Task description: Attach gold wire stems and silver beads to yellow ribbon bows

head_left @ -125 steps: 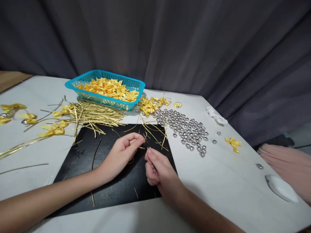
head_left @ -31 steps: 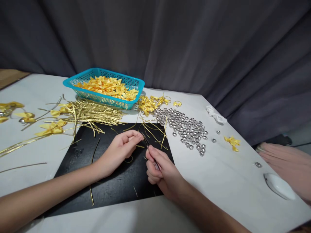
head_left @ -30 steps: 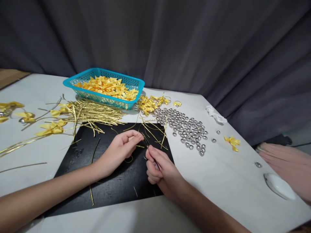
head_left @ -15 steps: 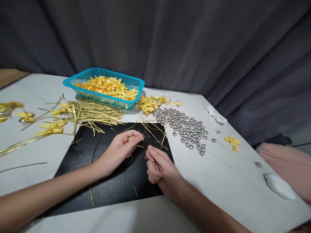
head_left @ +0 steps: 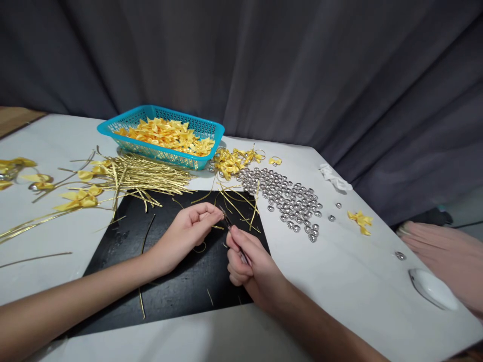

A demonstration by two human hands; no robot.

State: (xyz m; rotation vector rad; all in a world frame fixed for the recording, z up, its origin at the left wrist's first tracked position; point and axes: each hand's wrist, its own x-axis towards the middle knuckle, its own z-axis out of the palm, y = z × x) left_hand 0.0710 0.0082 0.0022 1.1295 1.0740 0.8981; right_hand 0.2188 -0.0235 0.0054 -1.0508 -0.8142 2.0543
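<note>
Above the black mat (head_left: 181, 289), I see the right hand (head_left: 251, 259) gripping a slim dark tool (head_left: 228, 222) aimed at eleven o'clock, its tip at the left hand (head_left: 192, 226), whose fingertips pinch together, on what I can't tell.

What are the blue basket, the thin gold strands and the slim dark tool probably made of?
Blue rectangular basket: likely plastic, slightly glossy; regularly perforated walls.
Thin gold strands: shiny metallic finish with bright highlights; wire or cord, unclear.
Slim dark tool: perhaps metal, being so thin; finish mostly hidden.
</note>
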